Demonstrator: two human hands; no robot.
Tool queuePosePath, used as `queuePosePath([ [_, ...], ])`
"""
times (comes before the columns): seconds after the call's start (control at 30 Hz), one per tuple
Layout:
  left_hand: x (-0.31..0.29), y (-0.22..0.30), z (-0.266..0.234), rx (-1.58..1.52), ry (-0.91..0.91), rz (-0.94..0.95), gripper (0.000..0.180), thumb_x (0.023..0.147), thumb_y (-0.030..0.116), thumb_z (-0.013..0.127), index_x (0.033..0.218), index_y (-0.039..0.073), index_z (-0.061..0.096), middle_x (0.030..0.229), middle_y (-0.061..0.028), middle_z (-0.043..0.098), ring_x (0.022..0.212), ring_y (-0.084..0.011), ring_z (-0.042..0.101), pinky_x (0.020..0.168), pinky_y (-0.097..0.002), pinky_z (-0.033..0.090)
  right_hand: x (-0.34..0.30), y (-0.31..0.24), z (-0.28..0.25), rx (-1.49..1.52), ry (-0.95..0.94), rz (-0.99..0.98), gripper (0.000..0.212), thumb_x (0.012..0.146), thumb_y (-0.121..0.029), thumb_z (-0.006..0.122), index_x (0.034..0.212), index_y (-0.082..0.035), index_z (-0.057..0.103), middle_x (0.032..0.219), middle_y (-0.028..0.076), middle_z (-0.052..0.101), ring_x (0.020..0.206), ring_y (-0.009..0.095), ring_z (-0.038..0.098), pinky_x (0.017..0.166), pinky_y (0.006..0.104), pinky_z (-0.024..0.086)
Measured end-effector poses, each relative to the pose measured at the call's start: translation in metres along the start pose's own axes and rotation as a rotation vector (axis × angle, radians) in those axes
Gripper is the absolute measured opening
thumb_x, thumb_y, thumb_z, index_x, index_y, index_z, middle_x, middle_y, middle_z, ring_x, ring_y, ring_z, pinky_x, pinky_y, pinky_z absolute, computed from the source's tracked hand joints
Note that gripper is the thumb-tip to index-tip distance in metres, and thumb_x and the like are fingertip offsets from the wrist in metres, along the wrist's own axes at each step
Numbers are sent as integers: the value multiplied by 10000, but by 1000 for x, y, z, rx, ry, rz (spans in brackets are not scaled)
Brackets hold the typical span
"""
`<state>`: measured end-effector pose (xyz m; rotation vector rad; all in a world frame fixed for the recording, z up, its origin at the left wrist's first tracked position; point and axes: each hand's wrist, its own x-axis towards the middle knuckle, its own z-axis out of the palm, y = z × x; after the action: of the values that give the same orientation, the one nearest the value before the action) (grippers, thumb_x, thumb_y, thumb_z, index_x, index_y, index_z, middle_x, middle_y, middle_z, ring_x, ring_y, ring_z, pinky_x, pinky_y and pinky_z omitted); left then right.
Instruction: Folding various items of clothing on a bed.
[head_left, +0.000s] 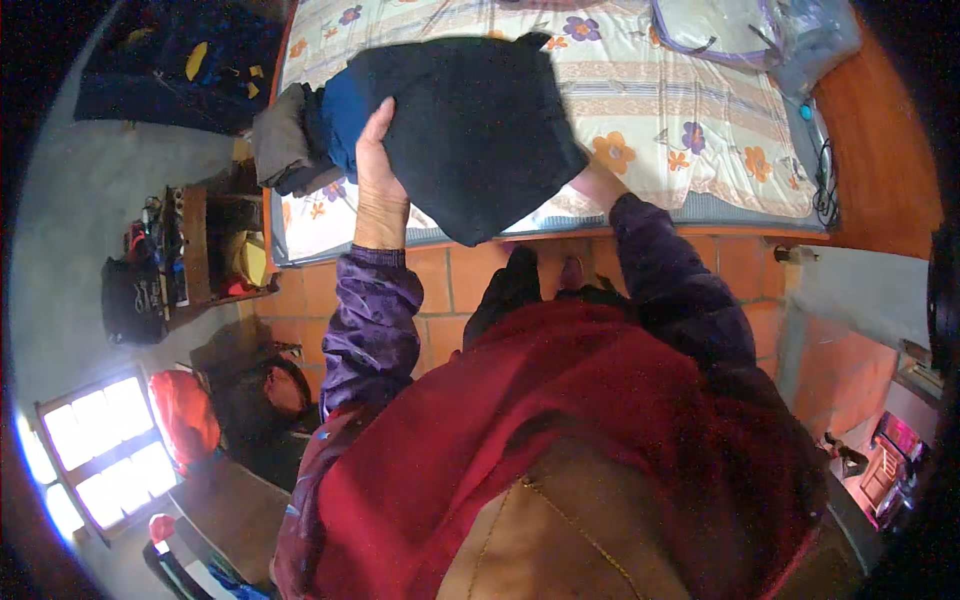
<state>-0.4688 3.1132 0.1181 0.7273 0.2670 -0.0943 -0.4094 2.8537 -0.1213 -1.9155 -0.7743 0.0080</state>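
A folded black garment (470,135) is held up between my two hands above the near edge of the bed. My left hand (380,175) grips its left side, thumb on top and the other fingers hidden beneath. At the right edge my right hand (597,185) is closed on the cloth, its fingertips mostly covered. Just left of the garment lie a blue folded cloth (343,115) and a grey-brown folded cloth (283,140), stacked at the bed's left side. The black garment partly covers the blue one.
The bed has a flowered sheet (690,165). A clear plastic bag (815,45) lies at its far right, a black cable (825,185) near its right corner. A wooden shelf (195,245) with items stands left. Orange tiles (435,335) cover the floor by my feet.
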Motion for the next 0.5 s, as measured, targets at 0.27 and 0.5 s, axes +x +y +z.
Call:
queuePosePath([
  [0.27,15,49,71,395,97,331,305,845,300,506,990,41,574,882,-65,619,737,-195,593,701,-288,477,45,-84,-122,853,194,328,516,818,-321,564,1231,-43,427,1157,84,521,1063,174,487,904,304,382],
  [0.5,34,49,143,158,-364,180,373,807,324,542,980,-2,596,911,-119,634,801,-236,607,769,-324,479,81,-179,-196,866,549,460,333,776,-184,615,1062,-25,556,1028,80,578,936,191,550,790,268,445],
])
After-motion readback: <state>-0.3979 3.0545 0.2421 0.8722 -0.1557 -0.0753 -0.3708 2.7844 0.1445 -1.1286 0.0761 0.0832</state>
